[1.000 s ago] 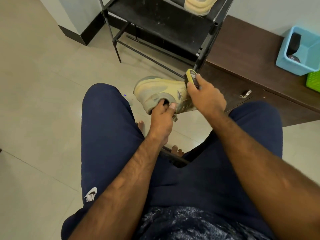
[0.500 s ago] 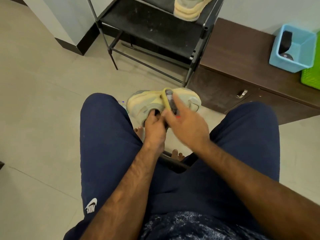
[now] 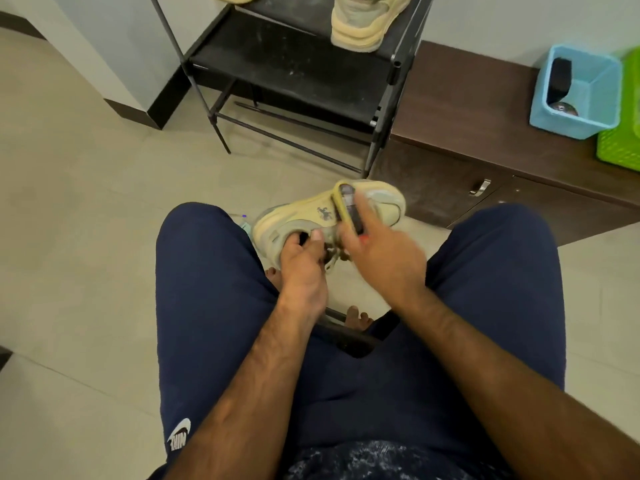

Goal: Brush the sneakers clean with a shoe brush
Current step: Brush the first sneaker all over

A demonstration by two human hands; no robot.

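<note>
A beige sneaker (image 3: 304,216) is held in the air between my knees, its side with a small dark logo facing up. My left hand (image 3: 303,268) grips it at the collar, fingers curled into the opening. My right hand (image 3: 381,258) holds a yellow shoe brush (image 3: 346,209) and presses it across the middle of the sneaker's side. A second beige sneaker (image 3: 367,22) stands on the black shoe rack (image 3: 294,74) above.
A dark wooden low cabinet (image 3: 485,133) runs along the right, bearing a blue plastic basket (image 3: 581,109) and a green basket (image 3: 620,147). My bare toes (image 3: 356,315) show on the tiled floor (image 3: 86,202) between my legs.
The brush has swept from the sneaker's far end back toward its middle. The sneaker has tilted so its logo side shows, and the camera has drifted down and left.
</note>
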